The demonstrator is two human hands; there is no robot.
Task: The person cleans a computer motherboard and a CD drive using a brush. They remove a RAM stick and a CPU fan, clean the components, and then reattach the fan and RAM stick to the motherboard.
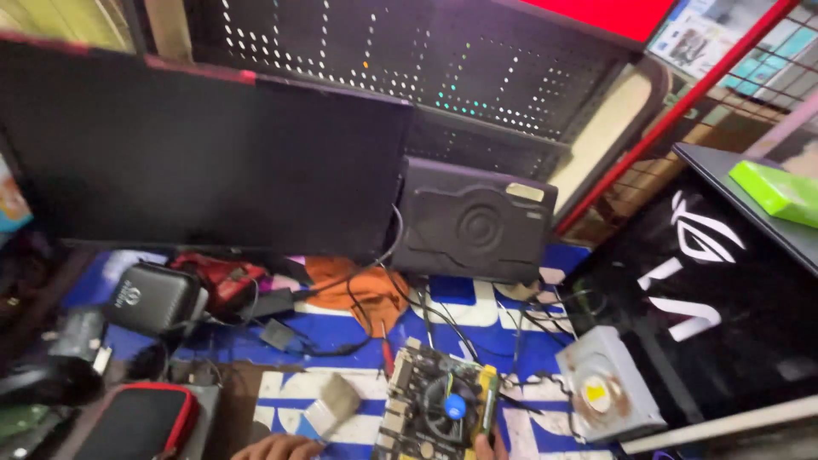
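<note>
A computer repair workshop is shown: a bare motherboard (441, 407), an optical drive (607, 394), loose cables (443, 319) and a dark monitor (204, 153) are crowded on a cluttered desk (460, 302).

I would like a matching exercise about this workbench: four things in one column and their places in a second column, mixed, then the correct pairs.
Things:
1. motherboard
2. paintbrush
3. optical drive
4. green box

Places:
A. far right, on the dark raised surface
B. bottom centre, between the two hands
C. right of the motherboard, beside the black computer case
D. by the left hand, left of the motherboard

The right hand touches the motherboard's lower right edge.

Pairs: 1-B, 2-D, 3-C, 4-A
</note>
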